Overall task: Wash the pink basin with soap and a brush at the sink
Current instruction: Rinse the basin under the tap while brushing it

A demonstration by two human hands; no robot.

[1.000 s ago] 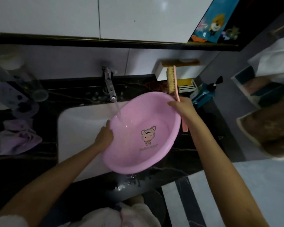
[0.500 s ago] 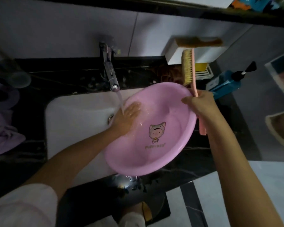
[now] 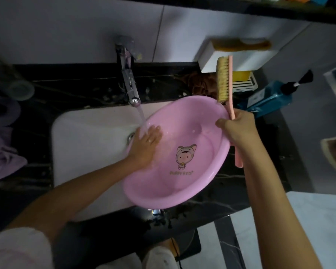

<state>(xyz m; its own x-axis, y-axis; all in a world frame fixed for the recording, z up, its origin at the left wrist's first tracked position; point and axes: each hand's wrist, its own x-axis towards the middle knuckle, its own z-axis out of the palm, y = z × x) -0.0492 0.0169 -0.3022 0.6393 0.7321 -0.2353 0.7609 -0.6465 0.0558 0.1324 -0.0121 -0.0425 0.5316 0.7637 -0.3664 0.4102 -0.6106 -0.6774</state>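
The pink basin [image 3: 194, 121] is tilted over the right part of the white sink [image 3: 89, 148]. Its open side faces up and toward the person, and its right edge reaches out over the black counter [image 3: 76, 82]. A cartoon figure [image 3: 184, 156] is printed on its floor.

The left hand [image 3: 145, 146] lies inside the basin near the left rim, palm down. Its fingers are straight and together, pressed flat on the inner wall and holding nothing. Water [image 3: 143, 119] runs from the faucet [image 3: 130, 84] onto the back of this hand and into the basin.

The right hand [image 3: 239, 131] is curled round the basin's far right rim, with the thumb over the edge on the inside. The same grip holds the handle of the brush [image 3: 224, 80] against the rim. The brush stands nearly upright, with its pale bristles above the hand facing left and the pink end of the handle hanging below the wrist, outside the basin.

Behind the basin on the counter lie a brown scrubber [image 3: 202, 84] and a yellow soap [image 3: 241, 76] on a rack. A blue pump bottle [image 3: 268, 98] stands just right of them. A white box [image 3: 239, 59] sits on the wall above. A purple cloth [image 3: 2, 158] lies at the far left.
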